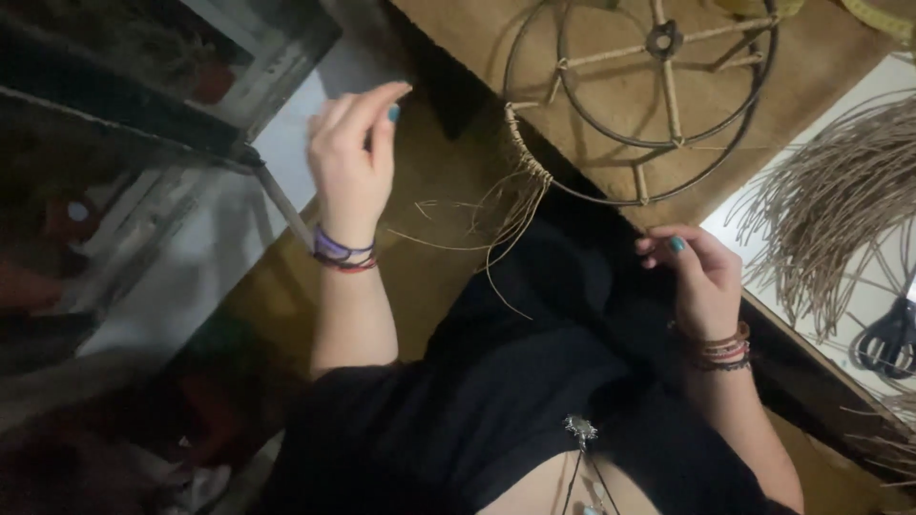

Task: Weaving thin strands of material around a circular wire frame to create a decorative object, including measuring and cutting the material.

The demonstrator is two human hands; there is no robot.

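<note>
Pinched fingers marked your left hand's grip, raised beside the loose cord ends, though I could not tell if it held a strand. Your right hand curled loosely, holding nothing, just below the wire hoop frame on the counter, with a cord bundle and scissors nearby.

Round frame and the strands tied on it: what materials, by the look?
Round frame: seemingly dark metal wire, thin, rigid and matte, spokes wrapped in tan cord. Strands: tan, stiff and slightly curled, probably paper cord or natural fibre; cannot tell which. The bundle looks the same.
</note>
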